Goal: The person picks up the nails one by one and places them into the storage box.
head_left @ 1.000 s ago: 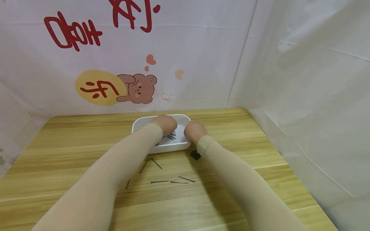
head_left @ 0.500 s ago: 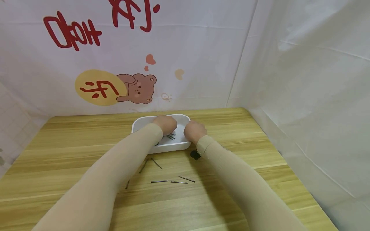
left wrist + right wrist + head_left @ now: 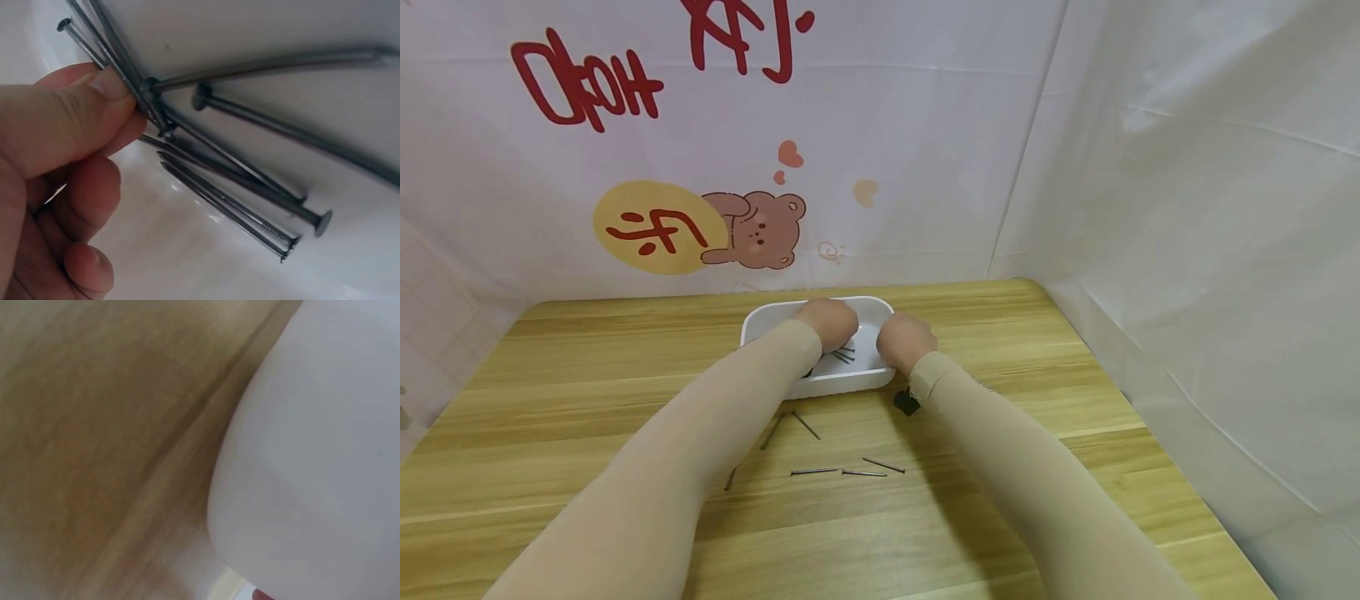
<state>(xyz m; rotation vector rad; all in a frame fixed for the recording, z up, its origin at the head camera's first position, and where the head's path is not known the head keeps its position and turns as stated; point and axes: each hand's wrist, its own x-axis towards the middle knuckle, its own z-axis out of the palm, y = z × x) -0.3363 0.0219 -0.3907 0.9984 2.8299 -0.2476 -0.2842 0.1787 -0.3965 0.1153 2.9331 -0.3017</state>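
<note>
Pinching nails (image 3: pixel 102 44) inside the one white tray (image 3: pixel 842 384): left hand (image 3: pixel 827 323), thumb and index finger clamped on about three; overlap makes that count unsure. At least six more lie in the tray by the fingertips. Right hand (image 3: pixel 906 342) is at the tray's right end, apart from the left; fingers hidden, can't tell its grip. Six loose nails (image 3: pixel 814 472) visible on the wood-grain table (image 3: pixel 1037 350), near side of the tray, one partly behind the left sleeve (image 3: pixel 730 417). One black object (image 3: pixel 906 403) by the right cuff. Versus half a second ago: hands, tray, table nails all unmoved.
</note>
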